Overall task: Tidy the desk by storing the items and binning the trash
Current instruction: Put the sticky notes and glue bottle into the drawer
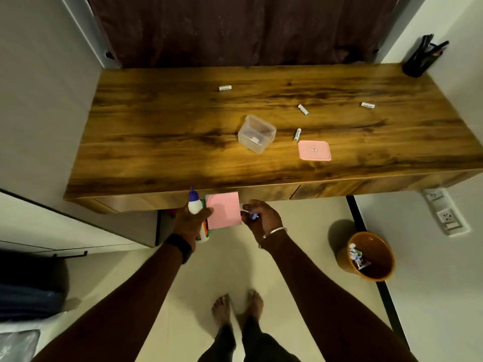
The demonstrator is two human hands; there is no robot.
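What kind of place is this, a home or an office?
Most likely a room in a home, perhaps a study corner. A wooden desk stands before a dark curtain, a small orange bin sits on the floor, and the person's feet are bare.

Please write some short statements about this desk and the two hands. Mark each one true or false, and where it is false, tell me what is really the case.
1. The pink lid sits closed on the clear container. False: the lid lies flat on the desk, beside the open container.
2. The left hand holds a glue bottle with a purple cap. True.
3. The orange bin on the floor is empty. False: crumpled trash lies in it.
4. Four small white cylinders lie loose on the desk. True.
5. The right hand is flat and holds nothing. False: it pinches a small blue thing.
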